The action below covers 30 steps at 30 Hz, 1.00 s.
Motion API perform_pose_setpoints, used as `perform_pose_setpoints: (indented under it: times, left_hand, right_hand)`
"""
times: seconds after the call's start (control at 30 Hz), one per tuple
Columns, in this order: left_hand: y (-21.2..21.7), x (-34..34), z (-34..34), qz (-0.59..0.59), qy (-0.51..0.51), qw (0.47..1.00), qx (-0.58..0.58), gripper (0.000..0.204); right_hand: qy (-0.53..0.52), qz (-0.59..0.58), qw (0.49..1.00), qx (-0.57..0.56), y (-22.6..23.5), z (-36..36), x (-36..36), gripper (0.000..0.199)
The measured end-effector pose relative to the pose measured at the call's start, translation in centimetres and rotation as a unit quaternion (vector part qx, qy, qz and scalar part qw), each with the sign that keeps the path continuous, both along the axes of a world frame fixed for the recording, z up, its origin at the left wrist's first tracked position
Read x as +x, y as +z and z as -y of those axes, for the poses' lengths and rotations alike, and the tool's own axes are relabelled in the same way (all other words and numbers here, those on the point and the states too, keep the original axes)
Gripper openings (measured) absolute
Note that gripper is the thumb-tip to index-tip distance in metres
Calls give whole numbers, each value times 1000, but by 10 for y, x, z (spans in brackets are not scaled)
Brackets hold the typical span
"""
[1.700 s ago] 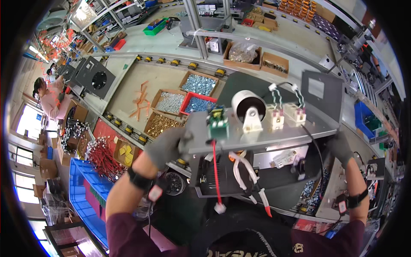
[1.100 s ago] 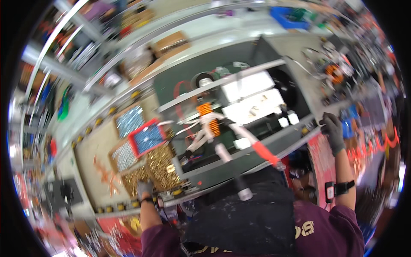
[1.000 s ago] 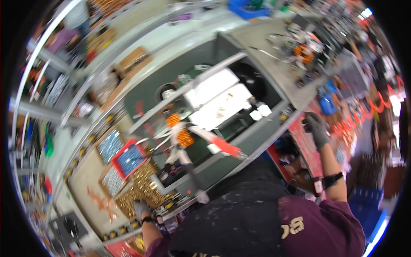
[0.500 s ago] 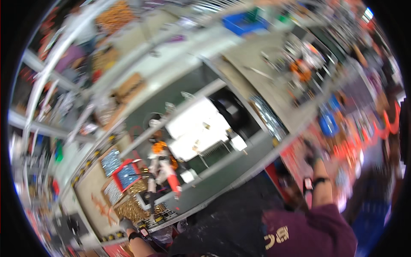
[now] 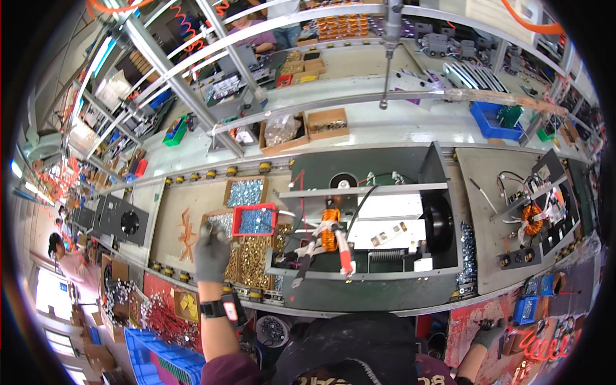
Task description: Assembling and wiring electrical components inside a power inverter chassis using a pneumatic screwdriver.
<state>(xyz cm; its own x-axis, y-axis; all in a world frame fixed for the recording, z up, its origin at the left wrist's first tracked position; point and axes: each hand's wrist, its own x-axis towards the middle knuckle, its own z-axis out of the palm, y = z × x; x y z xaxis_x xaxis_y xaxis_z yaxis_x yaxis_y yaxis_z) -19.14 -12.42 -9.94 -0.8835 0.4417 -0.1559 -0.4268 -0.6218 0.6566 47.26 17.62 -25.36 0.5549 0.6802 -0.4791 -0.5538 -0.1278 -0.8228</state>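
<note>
My left hand [image 5: 212, 256], in a grey glove, reaches over the small parts boxes left of the dark metal chassis [image 5: 359, 292]. Its fingers are drawn together at the box of silver screws [image 5: 221, 221]; whatever they pinch is too small to make out. Beside it stand a red tray of bluish screws [image 5: 255, 220] and a box of brass-coloured fasteners [image 5: 256, 260]. The chassis holds an orange-wound coil [image 5: 330, 231], a white panel [image 5: 385, 230] and loose cables. Down at the right, my right hand [image 5: 491, 335], also gloved, is curled low over the red surface [image 5: 471, 321]; its grip is partly hidden.
Another open chassis [image 5: 536, 221] stands on the line to the right. A black fan unit [image 5: 122, 219] lies to the left. A metal bar [image 5: 385, 96] crosses above, with a hanging driver [image 5: 388, 51]. Blue bins [image 5: 160, 353] and an orange coiled hose [image 5: 545, 346] sit near me.
The view has swung round and steadied. My left hand has moved from the line's near edge to the screw boxes. My right hand remains over the red surface.
</note>
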Motion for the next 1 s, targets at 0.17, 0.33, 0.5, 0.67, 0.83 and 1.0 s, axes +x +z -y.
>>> perform_pose_setpoints:
  times: [0.17,0.33,0.5,0.67,0.83,1.0]
  left_hand:
    - [64,67,-105,-53,-263,962,50,35]
    - [74,104,-115,-43,-311,946,-86,26]
    - [67,107,-103,-64,-360,930,-39,28]
    - [72,98,-83,-28,-351,935,-49,31]
    - [74,87,-77,2,-342,938,-48,31]
    - [78,87,-85,43,-345,938,-18,28]
  right_hand:
    - [56,67,960,267,183,24,-149,36]
    - [446,-195,694,531,273,28,-281,47]
    - [546,-264,578,546,310,73,-394,40]
    - [518,-148,592,599,314,105,-454,36]
    - [543,-94,581,599,301,118,-473,36]
    - [508,-1,539,672,299,111,-476,40]
